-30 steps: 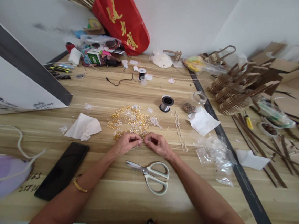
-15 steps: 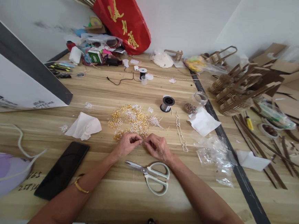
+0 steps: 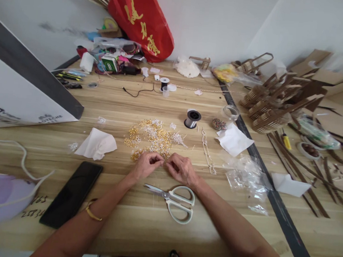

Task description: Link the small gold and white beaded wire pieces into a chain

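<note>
My left hand [image 3: 148, 164] and my right hand [image 3: 181, 169] meet fingertip to fingertip at the near edge of a pile of gold and clear beads [image 3: 155, 137]. Both are closed in a pinch; what lies between the fingers is too small to make out. Just below them, a pair of scissors [image 3: 180, 204] with pale handles lies with its blades pointing left. A beaded chain [image 3: 206, 153] stretches out to the right of my right hand. Beyond the beads stands a spool of fine clear line [image 3: 191, 119].
A black phone [image 3: 71, 195] and a crumpled tissue [image 3: 96, 144] lie at left. On the right are a white paper [image 3: 234, 140], clear plastic bags [image 3: 249, 182], a jar [image 3: 230, 114] and small woven baskets [image 3: 269, 108]. A large white box [image 3: 23, 89] juts in from the left.
Hardly anything differs. My hands stay pinched together in the same place, and the view has shifted very slightly.
</note>
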Motion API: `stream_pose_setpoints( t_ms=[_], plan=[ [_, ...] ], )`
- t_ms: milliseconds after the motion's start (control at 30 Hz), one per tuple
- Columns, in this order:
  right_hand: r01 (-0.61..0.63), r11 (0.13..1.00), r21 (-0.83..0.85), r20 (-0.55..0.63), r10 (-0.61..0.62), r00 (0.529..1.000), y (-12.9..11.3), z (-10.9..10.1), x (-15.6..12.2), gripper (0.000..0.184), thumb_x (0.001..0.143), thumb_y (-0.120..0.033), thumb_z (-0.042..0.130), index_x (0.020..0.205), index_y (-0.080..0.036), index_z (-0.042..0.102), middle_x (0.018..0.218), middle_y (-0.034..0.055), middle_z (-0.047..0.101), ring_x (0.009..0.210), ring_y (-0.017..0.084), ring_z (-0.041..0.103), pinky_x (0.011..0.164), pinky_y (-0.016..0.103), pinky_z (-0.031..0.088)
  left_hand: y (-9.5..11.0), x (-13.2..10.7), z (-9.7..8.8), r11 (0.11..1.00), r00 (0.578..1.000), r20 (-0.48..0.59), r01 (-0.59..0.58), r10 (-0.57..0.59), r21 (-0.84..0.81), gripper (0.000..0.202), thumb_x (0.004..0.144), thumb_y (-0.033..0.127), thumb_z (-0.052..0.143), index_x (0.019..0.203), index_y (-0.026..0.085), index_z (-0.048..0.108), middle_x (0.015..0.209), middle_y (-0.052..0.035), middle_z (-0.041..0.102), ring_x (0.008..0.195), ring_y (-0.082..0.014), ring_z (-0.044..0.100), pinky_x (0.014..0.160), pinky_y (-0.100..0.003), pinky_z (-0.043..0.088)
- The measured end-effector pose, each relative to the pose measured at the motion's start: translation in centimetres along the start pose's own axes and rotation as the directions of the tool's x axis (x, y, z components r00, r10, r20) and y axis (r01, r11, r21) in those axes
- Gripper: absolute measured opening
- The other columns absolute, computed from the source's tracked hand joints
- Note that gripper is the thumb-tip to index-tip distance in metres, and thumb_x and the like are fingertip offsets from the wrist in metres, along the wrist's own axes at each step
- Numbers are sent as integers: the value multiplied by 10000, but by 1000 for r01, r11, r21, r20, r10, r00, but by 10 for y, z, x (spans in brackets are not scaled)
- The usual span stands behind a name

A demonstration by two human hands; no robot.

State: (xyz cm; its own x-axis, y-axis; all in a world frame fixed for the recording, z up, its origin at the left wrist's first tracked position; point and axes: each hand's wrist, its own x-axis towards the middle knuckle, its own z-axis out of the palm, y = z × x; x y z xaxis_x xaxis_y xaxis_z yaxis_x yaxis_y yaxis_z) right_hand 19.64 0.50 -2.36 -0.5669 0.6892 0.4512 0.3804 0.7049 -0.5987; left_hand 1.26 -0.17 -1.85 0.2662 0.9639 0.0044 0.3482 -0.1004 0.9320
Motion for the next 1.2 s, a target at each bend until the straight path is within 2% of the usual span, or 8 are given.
stream_pose_setpoints(
  t_ms=[533, 833, 1200],
  plan=[
    [-21, 1000, 13, 25, 20, 999, 3, 3, -2, 94, 889, -216, 456, 831, -191, 526, 740, 31, 563, 625, 131, 522, 580, 235, 387, 0, 0, 0, 1000, 1000, 2, -11, 11, -2, 101, 732, 184, 590, 687, 114, 648, 626, -28, 641, 579, -118, 549, 548, -209, 419],
    [-27, 1000, 5, 21, 27, 999, 5, 5, -3, 96, 893, -235, 470, 834, -188, 530, 740, 29, 562, 617, 126, 514, 574, 234, 380, 0, -1, 0, 1000, 1000, 16, -2, 2, -10, 109, 737, 192, 594, 706, 106, 653, 657, -44, 657, 607, -127, 568, 580, -223, 439],
    [-22, 1000, 16, 32, 21, 999, 6, 5, -3, 119, 904, -244, 468, 856, -189, 563, 757, 43, 591, 654, 140, 546, 608, 246, 415, 4, 0, -1, 998, 1000, 10, 25, -24, -55, 111, 724, 205, 613, 700, 111, 666, 641, -36, 660, 593, -125, 568, 565, -216, 434]
  ],
)
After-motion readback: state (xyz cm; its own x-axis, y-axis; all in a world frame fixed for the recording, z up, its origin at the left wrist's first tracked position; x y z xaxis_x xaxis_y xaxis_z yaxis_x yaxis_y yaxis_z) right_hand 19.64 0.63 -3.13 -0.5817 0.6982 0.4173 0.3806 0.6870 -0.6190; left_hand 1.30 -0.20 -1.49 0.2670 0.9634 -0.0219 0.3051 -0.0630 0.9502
